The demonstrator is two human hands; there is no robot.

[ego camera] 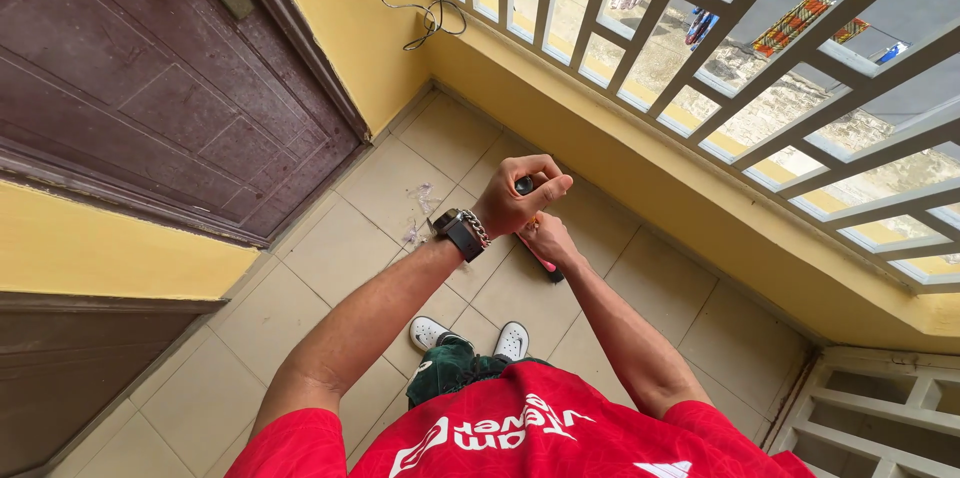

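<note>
At frame centre, my left hand (520, 200) is closed around the dark top end of a stick-like tool (545, 268); my right hand (548, 238) grips it lower, and the pink and black lower end shows below. With only 2 grip points, I judge a slip could drop it onto the tiled floor (330, 248). Further out, at upper right, a swing could strike the railing (700, 48).

We see a slim stick-like tool (545, 267) with a pink body and black tip, slanting down to the right, its upper part hidden.
</note>
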